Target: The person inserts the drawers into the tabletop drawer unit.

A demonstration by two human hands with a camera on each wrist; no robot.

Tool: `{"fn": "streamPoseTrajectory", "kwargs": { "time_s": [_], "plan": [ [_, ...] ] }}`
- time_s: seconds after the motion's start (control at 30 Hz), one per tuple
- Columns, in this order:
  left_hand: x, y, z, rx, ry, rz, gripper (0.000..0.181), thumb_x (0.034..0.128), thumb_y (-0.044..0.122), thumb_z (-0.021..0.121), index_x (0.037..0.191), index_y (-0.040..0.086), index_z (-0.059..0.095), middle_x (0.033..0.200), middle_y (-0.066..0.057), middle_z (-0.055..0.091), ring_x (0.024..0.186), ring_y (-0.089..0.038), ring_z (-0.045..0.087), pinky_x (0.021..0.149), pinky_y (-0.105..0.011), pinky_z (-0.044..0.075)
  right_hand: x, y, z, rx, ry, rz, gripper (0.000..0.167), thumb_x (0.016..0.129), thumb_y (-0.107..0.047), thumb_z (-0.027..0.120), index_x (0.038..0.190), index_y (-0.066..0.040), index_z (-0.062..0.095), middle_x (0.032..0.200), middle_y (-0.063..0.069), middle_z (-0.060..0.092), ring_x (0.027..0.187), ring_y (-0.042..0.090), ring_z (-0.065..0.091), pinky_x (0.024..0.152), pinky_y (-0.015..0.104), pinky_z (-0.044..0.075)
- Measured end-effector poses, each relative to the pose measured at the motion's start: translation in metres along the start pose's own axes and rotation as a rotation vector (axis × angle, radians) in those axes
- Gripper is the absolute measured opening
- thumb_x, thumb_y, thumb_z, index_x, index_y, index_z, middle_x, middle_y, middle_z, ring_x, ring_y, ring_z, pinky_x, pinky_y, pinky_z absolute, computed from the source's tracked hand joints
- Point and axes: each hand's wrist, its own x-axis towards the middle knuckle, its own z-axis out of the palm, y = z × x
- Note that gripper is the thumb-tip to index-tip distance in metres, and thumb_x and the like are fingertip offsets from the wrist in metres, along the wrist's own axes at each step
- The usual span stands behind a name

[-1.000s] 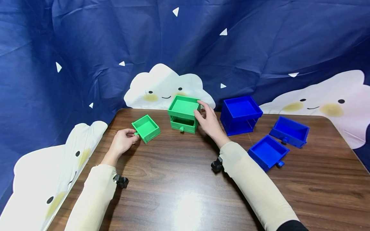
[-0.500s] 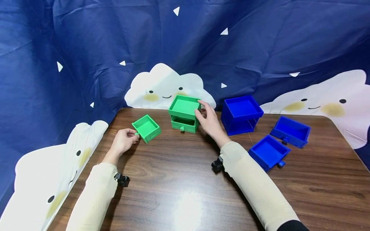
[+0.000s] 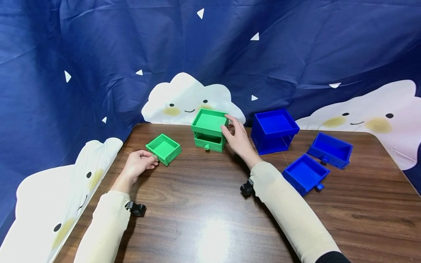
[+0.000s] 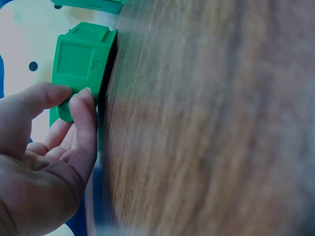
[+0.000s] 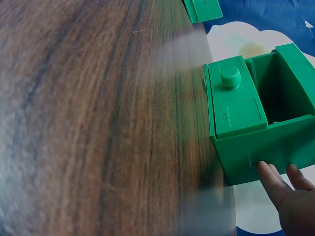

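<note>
A small green drawer point(image 3: 164, 148) is at the left of the table, its open top facing up. My left hand point(image 3: 138, 165) pinches its round knob point(image 4: 64, 111) between thumb and index finger, as the left wrist view shows. To the right stands a green cabinet point(image 3: 209, 122) with a lower drawer point(image 3: 215, 147) inside and a vacant slot above that drawer. My right hand point(image 3: 239, 141) touches the cabinet's right side with its fingertips point(image 5: 266, 169). Whether the drawer's base is fully on the table I cannot tell.
A blue cabinet point(image 3: 275, 124) with a hollow front stands right of the green one. Two blue drawers, one farther back point(image 3: 330, 149) and one nearer point(image 3: 306, 173), lie on the wooden table point(image 3: 197, 204). A blue cloud-patterned cloth point(image 3: 213, 47) hangs behind.
The green drawer has shifted slightly left and toward me and turned a little, along with my left hand. My right hand and the green cabinet have stayed put.
</note>
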Motion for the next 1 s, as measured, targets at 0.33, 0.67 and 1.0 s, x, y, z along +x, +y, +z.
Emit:
{"fn": "streamPoseTrajectory", "kwargs": {
  "time_s": [0.33, 0.67, 1.0],
  "plan": [
    [-0.005, 0.001, 0.003, -0.081, -0.026, -0.014, 0.011, 0.1027, 0.001, 0.066, 0.107, -0.002, 0.056, 0.08, 0.0, 0.078, 0.074, -0.007, 0.076, 0.069, -0.02, 0.063, -0.001, -0.001, 0.0, 0.013, -0.001, 0.008, 0.058, 0.112, -0.036, 0.057, 0.165, -0.018, 0.043, 0.143, 0.026, 0.051, 0.123, 0.042, 0.06, 0.109, 0.055, 0.051],
    [-0.012, 0.002, 0.007, -0.169, 0.002, -0.005, 0.009, 0.1032, 0.0, 0.065, 0.099, 0.003, 0.058, 0.079, 0.001, 0.078, 0.075, -0.008, 0.078, 0.071, -0.02, 0.063, 0.0, -0.001, 0.0, 0.016, -0.011, 0.011, 0.058, 0.112, -0.037, 0.056, 0.166, -0.019, 0.042, 0.146, 0.026, 0.049, 0.126, 0.041, 0.059, 0.111, 0.055, 0.05],
    [-0.022, -0.001, 0.011, -0.261, 0.026, -0.001, 0.02, 0.1003, -0.004, 0.068, 0.087, 0.01, 0.065, 0.08, 0.001, 0.078, 0.074, -0.01, 0.079, 0.071, -0.022, 0.064, -0.001, -0.002, 0.0, 0.018, -0.006, 0.012, 0.058, 0.112, -0.038, 0.057, 0.165, -0.02, 0.043, 0.145, 0.026, 0.05, 0.124, 0.042, 0.06, 0.109, 0.055, 0.051]
  ]
}}
